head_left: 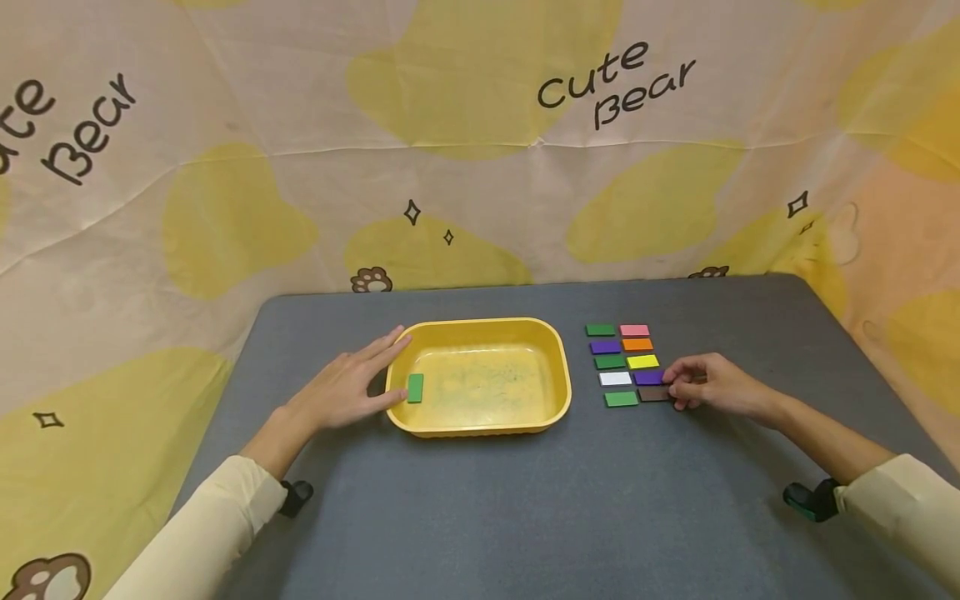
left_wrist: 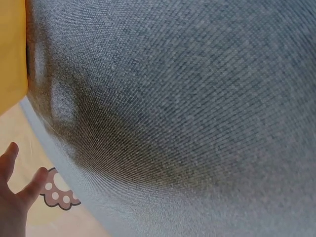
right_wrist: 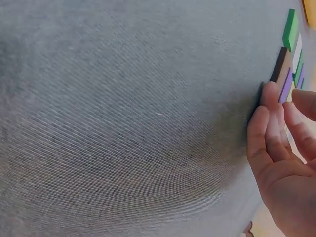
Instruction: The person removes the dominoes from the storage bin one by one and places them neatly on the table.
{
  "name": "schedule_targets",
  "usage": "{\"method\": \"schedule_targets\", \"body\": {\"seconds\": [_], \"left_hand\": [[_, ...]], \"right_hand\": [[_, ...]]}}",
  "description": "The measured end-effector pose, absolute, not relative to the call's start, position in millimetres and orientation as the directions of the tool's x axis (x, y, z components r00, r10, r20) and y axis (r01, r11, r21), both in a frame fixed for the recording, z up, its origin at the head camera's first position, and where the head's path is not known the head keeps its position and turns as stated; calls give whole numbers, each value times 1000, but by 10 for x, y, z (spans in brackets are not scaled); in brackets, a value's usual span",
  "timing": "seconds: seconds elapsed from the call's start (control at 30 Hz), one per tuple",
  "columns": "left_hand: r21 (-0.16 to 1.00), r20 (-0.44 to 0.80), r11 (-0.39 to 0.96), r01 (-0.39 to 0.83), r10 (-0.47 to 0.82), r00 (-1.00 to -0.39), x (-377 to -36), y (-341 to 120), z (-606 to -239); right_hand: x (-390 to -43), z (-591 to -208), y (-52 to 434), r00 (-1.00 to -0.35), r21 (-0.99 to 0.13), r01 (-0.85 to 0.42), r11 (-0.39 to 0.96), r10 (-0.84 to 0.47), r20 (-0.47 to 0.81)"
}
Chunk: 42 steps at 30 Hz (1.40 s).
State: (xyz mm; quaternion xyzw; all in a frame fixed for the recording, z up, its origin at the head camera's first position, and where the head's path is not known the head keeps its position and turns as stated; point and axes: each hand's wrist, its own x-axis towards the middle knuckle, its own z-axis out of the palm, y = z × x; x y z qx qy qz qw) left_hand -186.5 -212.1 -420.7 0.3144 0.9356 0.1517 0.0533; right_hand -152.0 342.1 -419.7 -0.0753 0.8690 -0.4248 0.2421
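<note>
In the head view my left hand point(head_left: 341, 387) reaches over the left end of a yellow tray point(head_left: 480, 432), fingers extended and thumb tip close to a green tile point(head_left: 416, 388) inside it. Part of that hand point(left_wrist: 17, 195) shows at the corner of the left wrist view. Over at the right, my right hand point(head_left: 716, 385) has its bent fingertips at the right ends of a purple tile point(head_left: 648, 377) and a dark brown tile point(head_left: 653, 394). The right wrist view shows the fingers point(right_wrist: 270, 94) against the brown tile point(right_wrist: 281, 69), thumb standing apart.
Beside the tray, two columns of flat tiles hold several colours, among them white point(head_left: 616, 379), yellow point(head_left: 642, 362), orange point(head_left: 637, 344) and pink point(head_left: 633, 330). All lie on a grey table point(head_left: 480, 517), with a patterned cloth point(head_left: 465, 100) behind it.
</note>
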Motion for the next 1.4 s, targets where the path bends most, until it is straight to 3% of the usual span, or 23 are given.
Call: {"method": "schedule_targets", "body": {"seconds": [0.4,0.63,0.97,1.4], "left_hand": [[314,-12,757,573,607,-795,-1866,-2109,-4223],[303,-8,754,583,614,-789,-1866,-2070,-4203],[305,-6,755,580,610,-792,-1860,-2096,-4200],[304,4,761,573,601,-800,-1856,-2114,-4200]], "right_hand": [[-1738,-3849,3206,-916,-739,-68,670,-336,-220],[-1936,-3601,2876,-906,-728,-151,668,-388,-169],[-2217,-3417,2202,-840,-753,-269,601,-528,-121],[-2396,-3417,1331,-701,-794,-316,519,-692,-174]]}}
